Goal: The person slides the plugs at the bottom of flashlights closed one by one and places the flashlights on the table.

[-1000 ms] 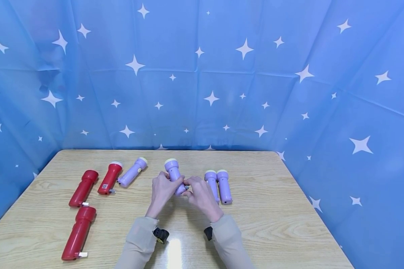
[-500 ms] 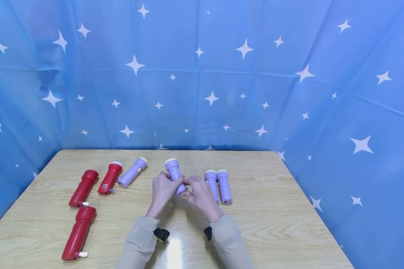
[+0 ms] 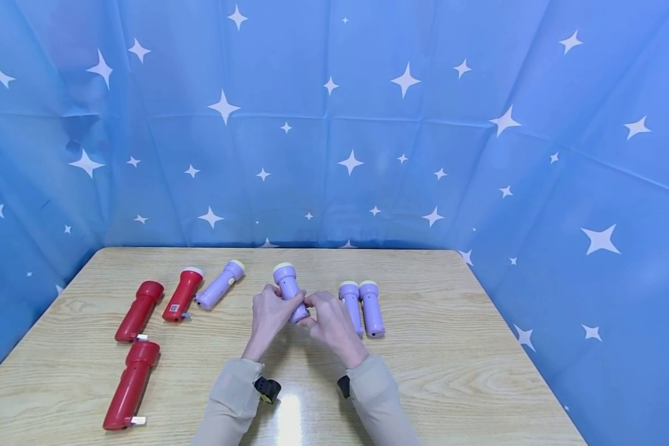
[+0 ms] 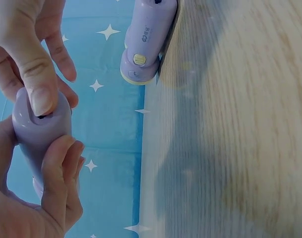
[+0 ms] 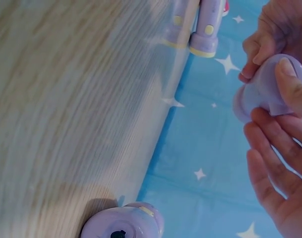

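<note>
A purple flashlight (image 3: pixel 287 286) with a pale rim is held up over the middle of the table, its head pointing away. My left hand (image 3: pixel 271 310) grips its body, thumb on one side and fingers on the other. At its tail end, my right hand (image 3: pixel 332 322) pinches it. In the left wrist view, the right thumb (image 4: pixel 41 99) presses into a recess in the tail of the held flashlight (image 4: pixel 44 124), partly covering a dark slot. From the right wrist view, the right fingers (image 5: pixel 277 148) lie against its side.
Two purple flashlights (image 3: pixel 371 310) lie side by side just right of my right hand. On the left lie another purple flashlight (image 3: pixel 218 287) and several red flashlights (image 3: pixel 131 387), with plugs sticking out near their tails. A starry blue curtain (image 3: pixel 334 136) hangs behind the wooden table (image 3: pixel 451 371).
At the tail of the held flashlight, the small grey plug that stuck out towards the right hand has swung inward and shows far less. Both hands stay almost in place.
</note>
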`<state>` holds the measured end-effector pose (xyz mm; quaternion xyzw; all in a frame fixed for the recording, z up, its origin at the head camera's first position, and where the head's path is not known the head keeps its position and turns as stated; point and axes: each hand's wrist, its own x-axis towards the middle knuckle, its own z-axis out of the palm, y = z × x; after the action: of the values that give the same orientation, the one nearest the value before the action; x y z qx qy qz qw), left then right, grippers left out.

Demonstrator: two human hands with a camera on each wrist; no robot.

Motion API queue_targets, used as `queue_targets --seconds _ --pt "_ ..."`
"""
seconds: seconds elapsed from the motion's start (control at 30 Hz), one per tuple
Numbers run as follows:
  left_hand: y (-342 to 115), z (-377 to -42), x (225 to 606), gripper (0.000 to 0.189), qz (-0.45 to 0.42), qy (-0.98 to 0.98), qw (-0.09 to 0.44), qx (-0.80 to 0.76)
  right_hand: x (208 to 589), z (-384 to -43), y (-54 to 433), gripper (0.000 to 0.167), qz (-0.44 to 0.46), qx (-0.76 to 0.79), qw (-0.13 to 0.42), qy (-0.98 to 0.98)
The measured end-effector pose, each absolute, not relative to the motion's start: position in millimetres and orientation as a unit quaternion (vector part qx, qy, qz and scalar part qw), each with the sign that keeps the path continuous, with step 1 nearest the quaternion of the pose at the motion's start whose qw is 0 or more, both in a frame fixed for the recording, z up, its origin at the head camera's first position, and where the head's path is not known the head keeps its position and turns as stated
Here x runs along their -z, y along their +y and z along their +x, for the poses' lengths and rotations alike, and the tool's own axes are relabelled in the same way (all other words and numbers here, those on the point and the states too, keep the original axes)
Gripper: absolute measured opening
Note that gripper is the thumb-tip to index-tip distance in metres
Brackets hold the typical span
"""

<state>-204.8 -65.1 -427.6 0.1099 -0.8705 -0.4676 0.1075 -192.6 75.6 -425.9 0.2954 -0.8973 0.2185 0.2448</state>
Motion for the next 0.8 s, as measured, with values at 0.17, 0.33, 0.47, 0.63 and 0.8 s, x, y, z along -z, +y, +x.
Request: queue_targets --seconds 0.17,0.33,0.47,0.63,0.8 --pt "-65.2 -205.0 428.3 0.046 0.113 -0.87 0.106 0.468 425.9 -192.7 74.9 0.031 0.294 -0.215 0.245 -0.899" --pt "-66.1 -204.7 428.7 0.046 0.116 -0.869 0.105 0.469 426.3 -193.0 74.6 0.031 0.295 -0.209 0.238 -0.901" --pt "-67.0 -204.7 428.3 0.047 0.114 -0.868 0.101 0.473 425.5 -192.9 75.0 0.031 0.299 -0.207 0.231 -0.902" --pt "-67.9 -205.5 428.7 0.046 0.113 -0.87 0.097 0.47 425.0 -192.3 75.9 0.032 0.305 -0.216 0.221 -0.901" --pt "-68.6 -206.6 429.9 0.044 0.111 -0.873 0.102 0.465 425.2 -192.2 76.7 0.035 0.308 -0.199 0.217 -0.905"
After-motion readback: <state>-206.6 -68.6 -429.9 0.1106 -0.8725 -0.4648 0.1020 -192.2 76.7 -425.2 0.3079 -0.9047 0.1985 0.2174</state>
